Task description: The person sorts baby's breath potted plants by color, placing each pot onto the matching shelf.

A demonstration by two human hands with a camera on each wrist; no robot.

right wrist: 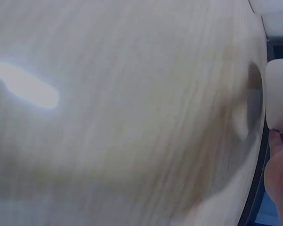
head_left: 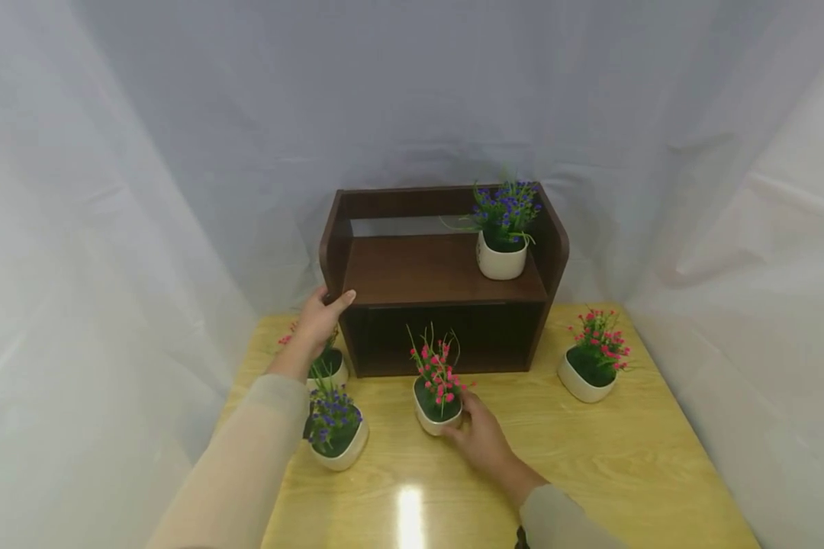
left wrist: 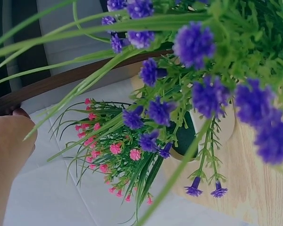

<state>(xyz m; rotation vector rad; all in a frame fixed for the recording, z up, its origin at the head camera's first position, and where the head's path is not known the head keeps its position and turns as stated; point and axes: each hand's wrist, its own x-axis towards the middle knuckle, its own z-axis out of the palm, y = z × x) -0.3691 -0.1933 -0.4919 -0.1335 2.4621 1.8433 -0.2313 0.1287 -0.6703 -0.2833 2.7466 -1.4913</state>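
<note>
Head: right grip (head_left: 479, 435) on flowerpot (head_left: 431, 410)

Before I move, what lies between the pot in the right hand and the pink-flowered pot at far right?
The head view shows the right hand against the held pot, then bare table up to the other pot.

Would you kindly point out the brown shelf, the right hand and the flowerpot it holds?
Brown shelf (head_left: 412, 267): head view, bare part of its upper board.
Right hand (head_left: 482, 440): head view, back of the hand.
Flowerpot (right wrist: 279, 95): right wrist view, white outer wall.
</note>
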